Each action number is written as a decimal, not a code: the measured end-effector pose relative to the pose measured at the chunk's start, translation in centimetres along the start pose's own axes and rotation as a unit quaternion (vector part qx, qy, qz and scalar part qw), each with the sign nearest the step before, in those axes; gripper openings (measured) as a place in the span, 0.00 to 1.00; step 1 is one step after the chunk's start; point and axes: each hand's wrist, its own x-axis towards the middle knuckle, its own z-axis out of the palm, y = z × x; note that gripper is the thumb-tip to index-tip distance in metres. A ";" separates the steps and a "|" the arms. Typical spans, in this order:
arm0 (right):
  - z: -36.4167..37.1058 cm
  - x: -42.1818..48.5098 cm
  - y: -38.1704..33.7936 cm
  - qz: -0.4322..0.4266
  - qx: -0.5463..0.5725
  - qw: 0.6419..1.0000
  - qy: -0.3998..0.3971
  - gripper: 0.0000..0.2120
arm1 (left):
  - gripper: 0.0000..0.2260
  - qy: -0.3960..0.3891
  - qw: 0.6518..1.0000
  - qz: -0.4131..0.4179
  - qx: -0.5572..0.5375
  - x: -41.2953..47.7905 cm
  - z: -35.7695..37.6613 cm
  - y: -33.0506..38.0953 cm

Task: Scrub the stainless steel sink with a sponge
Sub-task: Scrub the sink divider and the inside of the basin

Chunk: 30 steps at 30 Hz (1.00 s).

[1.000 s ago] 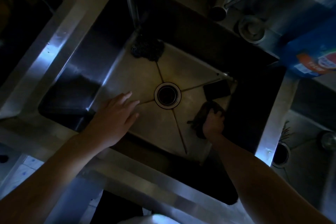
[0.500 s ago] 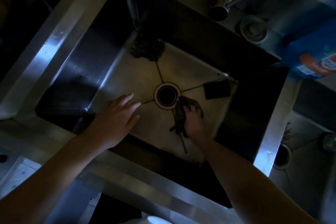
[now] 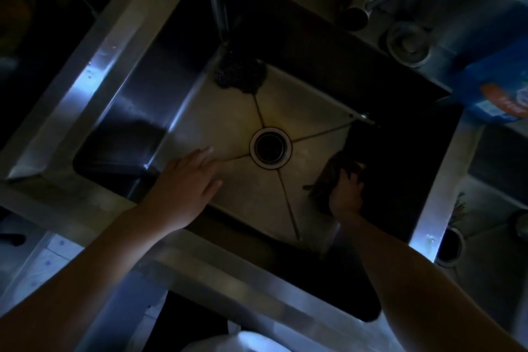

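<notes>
1. Our right hand (image 3: pixel 345 194) grips the dark sponge (image 3: pixel 328 177), fingers curled over it. It presses the sponge to the floor of the sink (image 3: pixel 217 123) on the right side, close to where the floor meets the right wall. We judge the scrubbing to be under way, with this right panel the one in hand.
2. Our left hand (image 3: pixel 185 180) lies open, fingers straight and flat on the sink floor just left of the drain (image 3: pixel 271 146). It makes a good brace. We should lean on it so the right arm can bear down without slipping.
3. We should use short, overlapping strokes from the wall toward the drain, so loosened dirt heads for the outlet.
4. The creases running from the drain to the corners probably trap grime, so we should turn the sponge's edge into them.
5. The right wall lies in deep shadow and we cannot tell how clean it is. There we should go by feel.
6. A steel wool pad (image 3: pixel 240 74) sits in the far left corner, and we will need to lift it to scrub beneath.
</notes>
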 end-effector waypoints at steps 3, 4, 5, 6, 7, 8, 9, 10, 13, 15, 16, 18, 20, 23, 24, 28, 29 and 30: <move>0.2 0.0 -0.9 0.008 0.033 0.999 0.005 0.25 | 0.20 0.008 1.000 -0.003 0.000 -0.3 0.1 -0.6; 0.2 0.0 -1.5 0.012 0.049 0.999 0.008 0.23 | 0.20 0.010 1.000 -0.006 0.008 -0.3 0.1 -0.9; 0.3 -0.1 -2.2 0.011 0.064 0.998 0.010 0.22 | 0.20 0.014 1.000 -0.009 0.016 -0.4 0.1 -1.1; 0.5 -0.3 -2.9 0.006 0.075 0.997 0.010 0.21 | 0.20 0.019 0.999 -0.013 0.021 -0.3 0.1 -1.2; 0.7 -0.4 -3.7 -0.002 0.083 0.997 0.007 0.21 | 0.20 0.026 0.999 -0.016 0.026 -0.3 0.0 -1.4; 0.8 -0.6 -4.6 -0.013 0.088 0.996 0.001 0.22 | 0.21 0.032 0.999 -0.018 0.036 -0.2 -0.1 -1.6; 0.9 -0.6 -5.6 -0.028 0.093 0.995 -0.004 0.23 | 0.22 0.039 0.998 -0.020 0.049 -0.2 -0.4 -1.8; 0.8 -0.5 -6.7 -0.046 0.098 0.994 -0.008 0.23 | 0.23 0.049 0.997 -0.023 0.059 -0.1 -0.7 -2.1; 0.4 0.3 -10.2 -0.110 0.098 0.989 -0.010 0.21 | 0.25 0.093 0.993 -0.034 0.072 0.4 -2.1 -3.3; 0.2 0.8 -12.0 -0.137 0.086 0.986 -0.026 0.22 | 0.26 0.121 0.988 -0.039 0.093 0.7 -3.0 -4.3; 0.1 1.1 -12.6 -0.140 0.081 0.986 -0.038 0.24 | 0.26 0.130 0.985 -0.044 0.103 0.9 -3.5 -4.7; 0.1 1.4 -12.9 -0.139 0.077 0.986 -0.051 0.25 | 0.27 0.142 0.982 -0.053 0.110 1.3 -4.2 -5.6; 0.2 1.7 -12.2 -0.148 0.084 0.985 -0.041 0.22 | 0.27 0.153 0.981 -0.051 0.111 1.6 -4.8 -6.4; 0.4 2.2 -9.8 -0.140 0.091 0.986 0.002 0.19 | 0.25 0.163 0.979 -0.044 0.112 2.1 -5.4 -7.1; 0.3 2.4 -8.8 -0.116 0.084 0.990 0.016 0.18 | 0.23 0.169 0.978 -0.043 0.112 2.3 -5.6 -7.2; -0.5 3.5 -5.6 0.007 0.114 0.993 0.038 0.18 | 0.23 0.180 0.974 -0.032 0.131 3.1 -6.3 -7.4; -0.7 3.8 -5.4 0.012 0.128 0.991 0.035 0.18 | 0.23 0.183 0.974 -0.026 0.133 3.4 -6.4 -7.7; -0.9 4.1 -5.5 0.008 0.137 0.990 0.029 0.17 | 0.24 0.187 0.973 -0.025 0.134 3.8 -6.6 -8.0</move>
